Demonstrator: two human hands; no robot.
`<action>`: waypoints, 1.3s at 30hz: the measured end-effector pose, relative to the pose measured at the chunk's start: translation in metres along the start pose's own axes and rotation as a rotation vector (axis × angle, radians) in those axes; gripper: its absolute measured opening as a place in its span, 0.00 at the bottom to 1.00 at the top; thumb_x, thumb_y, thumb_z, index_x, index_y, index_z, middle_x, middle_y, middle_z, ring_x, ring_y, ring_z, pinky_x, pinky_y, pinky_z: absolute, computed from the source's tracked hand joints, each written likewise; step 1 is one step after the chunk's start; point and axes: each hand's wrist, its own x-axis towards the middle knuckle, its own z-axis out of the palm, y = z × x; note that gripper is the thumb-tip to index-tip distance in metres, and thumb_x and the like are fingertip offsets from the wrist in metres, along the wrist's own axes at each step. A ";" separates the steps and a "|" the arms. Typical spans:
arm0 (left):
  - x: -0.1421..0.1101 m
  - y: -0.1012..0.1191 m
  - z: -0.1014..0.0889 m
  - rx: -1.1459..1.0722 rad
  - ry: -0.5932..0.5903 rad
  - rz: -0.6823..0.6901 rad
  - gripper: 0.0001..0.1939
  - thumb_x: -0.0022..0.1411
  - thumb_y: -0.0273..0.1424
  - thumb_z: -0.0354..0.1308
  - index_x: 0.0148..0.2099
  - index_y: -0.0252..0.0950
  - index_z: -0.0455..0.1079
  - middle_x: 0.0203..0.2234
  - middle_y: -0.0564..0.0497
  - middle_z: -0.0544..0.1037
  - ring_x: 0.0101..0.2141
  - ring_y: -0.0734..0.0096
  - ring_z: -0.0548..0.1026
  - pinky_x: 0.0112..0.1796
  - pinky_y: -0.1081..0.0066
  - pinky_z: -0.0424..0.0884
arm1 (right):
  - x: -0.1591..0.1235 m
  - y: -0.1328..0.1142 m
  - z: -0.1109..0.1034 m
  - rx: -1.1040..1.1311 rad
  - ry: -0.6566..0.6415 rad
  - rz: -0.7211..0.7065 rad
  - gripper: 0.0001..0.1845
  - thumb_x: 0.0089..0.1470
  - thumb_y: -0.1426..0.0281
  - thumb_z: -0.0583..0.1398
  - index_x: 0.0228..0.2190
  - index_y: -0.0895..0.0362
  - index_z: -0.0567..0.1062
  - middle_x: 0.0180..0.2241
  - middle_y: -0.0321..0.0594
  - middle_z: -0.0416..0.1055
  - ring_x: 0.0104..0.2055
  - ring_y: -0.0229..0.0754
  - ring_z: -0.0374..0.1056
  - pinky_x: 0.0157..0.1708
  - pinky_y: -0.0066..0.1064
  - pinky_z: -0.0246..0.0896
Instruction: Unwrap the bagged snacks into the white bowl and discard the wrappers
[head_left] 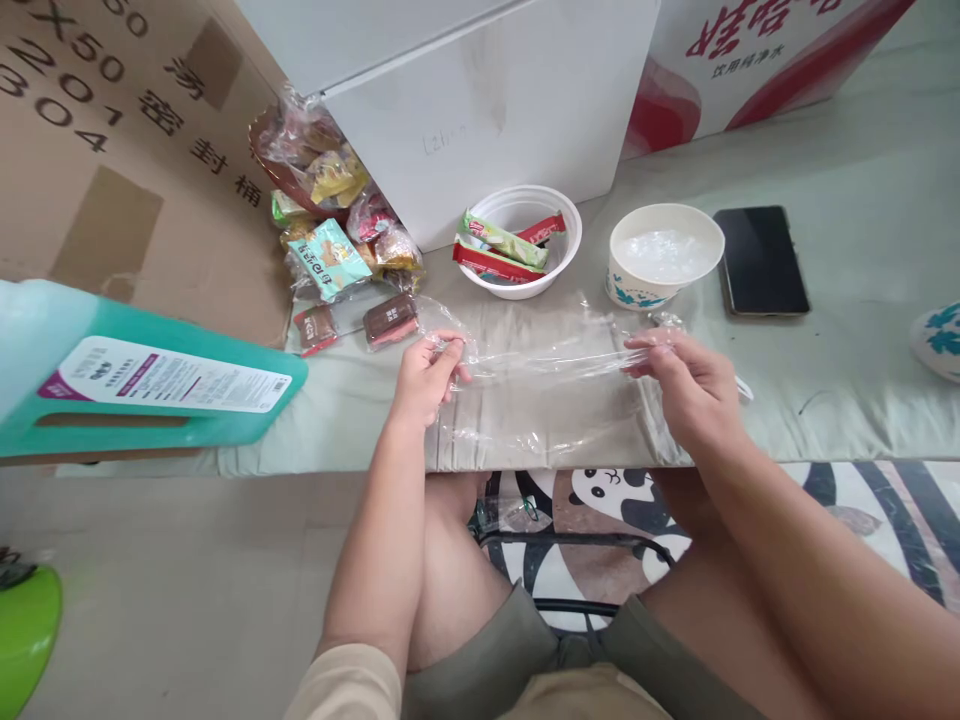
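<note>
Between my two hands a clear plastic bag (536,400) is stretched sideways above the cloth-covered surface. My left hand (431,375) pinches one side of it, thumb pressed against the fingers. At the opposite side my right hand (690,380) grips the gathered film. Just beyond the bag stands a white bowl (571,250) with several red and green wrapped snack bars (504,240) in it. To its right is a paper bowl (637,292) with blue leaf prints, holding crumpled clear plastic (664,255). Close to my left hand lies a brown wrapped snack (390,318).
A black phone (763,260) lies right of the paper bowl. Packaged snacks (330,258) spill from a basket (270,155) at back left. A teal jug (225,425) stands at left by a cardboard box (187,220). White boxes (487,110) line the back.
</note>
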 end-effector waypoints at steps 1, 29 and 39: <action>0.001 -0.001 -0.001 0.002 0.003 0.006 0.13 0.55 0.39 0.67 0.38 0.38 0.73 0.14 0.56 0.73 0.09 0.83 0.56 0.11 0.79 0.46 | 0.000 0.003 0.000 0.053 -0.011 0.013 0.14 0.62 0.56 0.59 0.33 0.50 0.80 0.42 0.41 0.79 0.43 0.47 0.76 0.40 0.41 0.75; 0.003 -0.002 -0.010 -0.044 -0.045 0.053 0.21 0.49 0.45 0.70 0.38 0.36 0.72 0.14 0.56 0.74 0.07 0.84 0.56 0.10 0.78 0.44 | 0.000 -0.009 -0.006 -0.062 -0.007 -0.050 0.27 0.62 0.44 0.54 0.38 0.53 0.79 0.30 0.42 0.80 0.28 0.44 0.76 0.30 0.38 0.74; 0.003 -0.002 -0.010 -0.040 -0.049 0.058 0.22 0.49 0.46 0.70 0.38 0.36 0.72 0.14 0.57 0.74 0.08 0.84 0.57 0.11 0.79 0.44 | -0.005 -0.004 -0.006 -0.372 -0.353 -0.285 0.23 0.69 0.56 0.50 0.49 0.53 0.80 0.45 0.47 0.82 0.47 0.52 0.80 0.48 0.46 0.76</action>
